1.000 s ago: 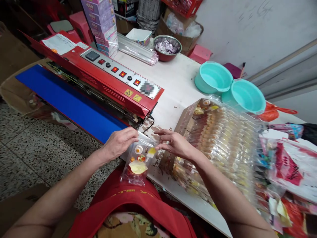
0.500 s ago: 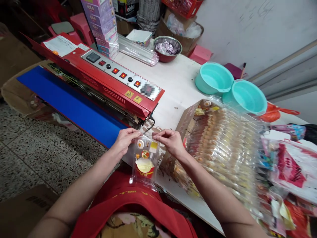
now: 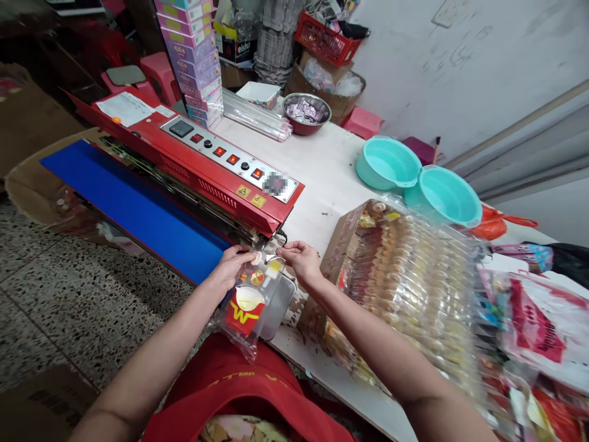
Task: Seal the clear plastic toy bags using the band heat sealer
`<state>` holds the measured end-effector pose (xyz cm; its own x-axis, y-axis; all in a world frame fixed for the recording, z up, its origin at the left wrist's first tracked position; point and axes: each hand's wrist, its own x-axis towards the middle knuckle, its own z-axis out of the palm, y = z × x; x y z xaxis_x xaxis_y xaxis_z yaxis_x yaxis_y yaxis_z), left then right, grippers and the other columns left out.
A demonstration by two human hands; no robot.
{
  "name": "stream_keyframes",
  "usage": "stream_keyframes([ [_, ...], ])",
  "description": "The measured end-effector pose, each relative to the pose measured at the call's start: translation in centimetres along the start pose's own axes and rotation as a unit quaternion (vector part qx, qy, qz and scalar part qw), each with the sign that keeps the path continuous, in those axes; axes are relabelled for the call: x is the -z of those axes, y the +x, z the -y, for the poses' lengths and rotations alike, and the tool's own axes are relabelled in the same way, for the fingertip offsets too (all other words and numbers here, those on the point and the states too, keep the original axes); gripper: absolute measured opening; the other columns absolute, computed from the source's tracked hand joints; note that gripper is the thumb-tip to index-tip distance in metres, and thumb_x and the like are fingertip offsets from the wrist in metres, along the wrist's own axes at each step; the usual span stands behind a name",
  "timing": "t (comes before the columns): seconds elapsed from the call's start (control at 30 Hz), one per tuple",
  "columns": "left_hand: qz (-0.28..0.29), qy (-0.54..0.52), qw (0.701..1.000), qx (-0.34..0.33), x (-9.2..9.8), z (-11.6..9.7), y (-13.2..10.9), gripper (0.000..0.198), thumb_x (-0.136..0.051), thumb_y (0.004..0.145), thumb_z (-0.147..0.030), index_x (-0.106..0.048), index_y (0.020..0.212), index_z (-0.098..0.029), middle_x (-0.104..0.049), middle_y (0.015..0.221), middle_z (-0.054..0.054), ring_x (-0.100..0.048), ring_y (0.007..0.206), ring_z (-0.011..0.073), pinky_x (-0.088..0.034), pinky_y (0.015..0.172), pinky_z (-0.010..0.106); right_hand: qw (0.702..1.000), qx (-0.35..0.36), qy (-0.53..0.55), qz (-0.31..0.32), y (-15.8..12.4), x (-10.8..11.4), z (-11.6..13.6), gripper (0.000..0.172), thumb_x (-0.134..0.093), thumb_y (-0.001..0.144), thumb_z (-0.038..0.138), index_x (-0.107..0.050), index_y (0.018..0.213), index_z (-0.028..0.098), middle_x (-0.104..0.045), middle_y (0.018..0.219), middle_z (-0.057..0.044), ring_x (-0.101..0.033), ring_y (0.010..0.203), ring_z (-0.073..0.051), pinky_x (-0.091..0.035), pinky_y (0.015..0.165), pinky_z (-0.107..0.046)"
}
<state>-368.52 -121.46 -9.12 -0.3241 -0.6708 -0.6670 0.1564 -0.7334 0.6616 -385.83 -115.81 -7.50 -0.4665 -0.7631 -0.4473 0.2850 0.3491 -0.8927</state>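
Observation:
Between my hands hangs a clear plastic bag (image 3: 245,310) holding a red and yellow fries carton and small food-shaped pieces. My left hand (image 3: 230,268) pinches its upper left edge, and my right hand (image 3: 301,261) has its fingers closed at the upper right corner. Just beyond my hands is the near end of a red sealing machine (image 3: 271,212) with lit red switches, its blue belt (image 3: 138,205) running along the left side. A cardboard box (image 3: 338,245) filled with rows of similar packed bags (image 3: 405,276) stands right of my right hand.
Two turquoise basins (image 3: 389,161) stand behind the box. A metal bowl of small packets (image 3: 306,113), clear plastic sleeves (image 3: 257,116) and stacked boxes (image 3: 196,67) are at the back. Plastic packaging (image 3: 543,313) is piled at the right.
The bag has shifted left and now hangs tilted, its lower end swung toward the left. A grey flat surface shows beside it. The camera view has shifted slightly.

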Motion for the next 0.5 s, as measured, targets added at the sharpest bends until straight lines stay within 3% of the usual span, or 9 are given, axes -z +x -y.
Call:
stream_keyframes([
  [0.17,-0.037,-0.025,0.998,-0.036,1.3,-0.9,1.3,0.050,-0.085,0.050,-0.015,-0.055,0.090,-0.014,-0.070,0.070,0.005,-0.065,0.052,0.0175,-0.052,0.051,0.027,0.998,-0.015,0.055,-0.021,1.5,-2.7,-1.2,0.052,-0.090,0.036,0.035,-0.054,0.070,0.019,-0.062,0.056,0.004,-0.058,0.052,-0.012,-0.049,0.052,-0.026],
  [0.27,-0.080,-0.032,0.994,-0.063,2.3,-2.4,2.4,0.042,-0.081,0.052,-0.010,-0.056,0.086,-0.014,-0.068,0.069,0.004,-0.065,0.055,0.0163,-0.053,0.055,0.028,0.998,-0.009,0.044,-0.043,0.9,-2.9,-0.3,0.050,-0.089,0.043,0.039,-0.053,0.071,0.019,-0.058,0.059,0.007,-0.055,0.054,-0.009,-0.048,0.056,-0.024],
  [0.33,-0.128,-0.015,0.988,-0.090,3.7,-3.6,3.0,0.037,-0.076,0.054,-0.007,-0.056,0.085,-0.014,-0.066,0.068,0.001,-0.064,0.056,0.0151,-0.053,0.057,0.028,0.999,0.020,0.028,-0.042,-0.2,-1.0,1.5,0.046,-0.087,0.048,0.041,-0.056,0.074,0.019,-0.059,0.065,0.006,-0.055,0.060,-0.008,-0.049,0.061,-0.023],
  [0.4,-0.184,0.033,0.973,-0.133,5.4,-4.7,3.4,0.035,-0.075,0.058,-0.009,-0.055,0.087,-0.015,-0.063,0.069,-0.001,-0.064,0.061,0.0157,-0.053,0.061,0.031,0.995,0.073,0.022,-0.060,-1.8,2.9,4.0,0.044,-0.086,0.053,0.042,-0.059,0.079,0.019,-0.061,0.074,0.004,-0.057,0.067,-0.009,-0.050,0.067,-0.024],
  [0.47,-0.248,0.123,0.933,-0.228,7.0,-5.3,3.3,0.040,-0.078,0.061,-0.017,-0.055,0.094,-0.017,-0.064,0.079,-0.001,-0.066,0.078,0.0206,-0.054,0.073,0.037,0.981,0.145,0.013,-0.126,-4.2,8.1,6.3,0.042,-0.084,0.058,0.042,-0.061,0.085,0.020,-0.061,0.080,0.003,-0.058,0.072,-0.010,-0.051,0.072,-0.026],
  [0.5,-0.277,0.194,0.894,-0.293,7.6,-5.4,3.1,0.047,-0.080,0.062,-0.023,-0.055,0.102,-0.018,-0.065,0.089,0.000,-0.065,0.091,0.0256,-0.052,0.082,0.043,0.967,0.183,-0.002,-0.175,-5.8,10.8,7.1,0.040,-0.082,0.061,0.043,-0.061,0.087,0.020,-0.061,0.081,0.003,-0.058,0.073,-0.010,-0.050,0.073,-0.027],
])
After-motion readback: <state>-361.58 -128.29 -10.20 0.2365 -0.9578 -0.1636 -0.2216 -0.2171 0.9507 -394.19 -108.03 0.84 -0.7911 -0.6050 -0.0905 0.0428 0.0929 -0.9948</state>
